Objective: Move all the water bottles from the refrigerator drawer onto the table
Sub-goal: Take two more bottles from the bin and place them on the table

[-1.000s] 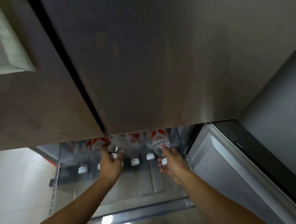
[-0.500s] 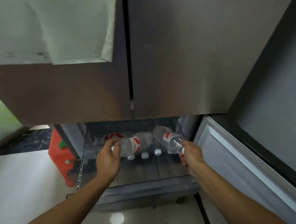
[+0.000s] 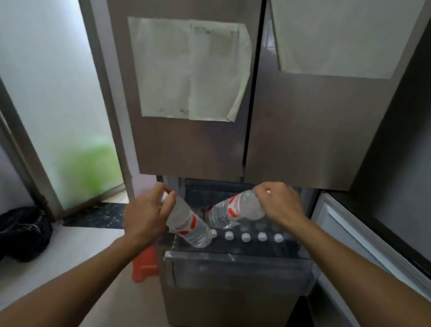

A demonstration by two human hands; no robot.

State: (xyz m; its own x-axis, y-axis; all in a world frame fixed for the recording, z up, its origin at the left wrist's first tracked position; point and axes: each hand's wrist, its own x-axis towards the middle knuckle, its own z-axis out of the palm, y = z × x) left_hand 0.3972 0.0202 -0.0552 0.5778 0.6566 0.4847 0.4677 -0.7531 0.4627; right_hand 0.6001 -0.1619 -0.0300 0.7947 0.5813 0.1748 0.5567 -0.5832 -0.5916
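Observation:
The refrigerator drawer is pulled out below the two closed fridge doors. My left hand grips the neck end of a clear water bottle with a red-and-white label, tilted bottom-down above the drawer's left front corner. My right hand holds a second water bottle by its cap end, slanting down to the left over the drawer. Several more bottles lie in the drawer, showing as a row of white caps. No table is in view.
An open fridge door juts out on the right. A red object stands on the floor left of the drawer. A black bag sits by the left wall, beside a frosted glass door. Papers hang on the fridge.
Both hands have lifted their bottles up out of the drawer, caps raised and bottoms hanging down. The view has pulled back and up, showing more of the fridge front.

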